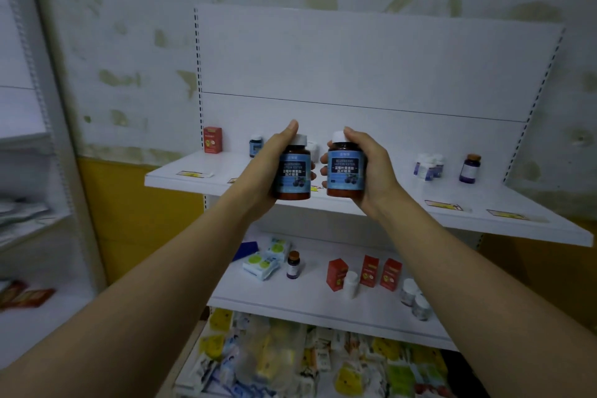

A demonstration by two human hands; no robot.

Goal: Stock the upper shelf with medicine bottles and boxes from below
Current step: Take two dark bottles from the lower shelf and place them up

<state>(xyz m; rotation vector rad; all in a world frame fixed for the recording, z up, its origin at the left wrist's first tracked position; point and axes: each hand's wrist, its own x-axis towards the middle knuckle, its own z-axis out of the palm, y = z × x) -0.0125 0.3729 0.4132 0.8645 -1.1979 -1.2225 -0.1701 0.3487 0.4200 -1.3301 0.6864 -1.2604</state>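
Grip both sides — left hand (269,168) round left bottle (295,173), right hand (373,168) round right bottle (345,171) — seemingly clear of upper shelf (403,200).

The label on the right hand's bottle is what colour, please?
Blue label with a dark band, best in the head view.

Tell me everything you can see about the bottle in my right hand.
The bottle is dark amber, seemingly plastic, with a white cap and a blue label reading Blueberry Lutein Ester above a blueberry picture. Capped and upright, it hangs in the air before the upper shelf. The right hand grips it from the right, thumb against the cap, fingers curled round its far side. A matching bottle is beside it, apart.
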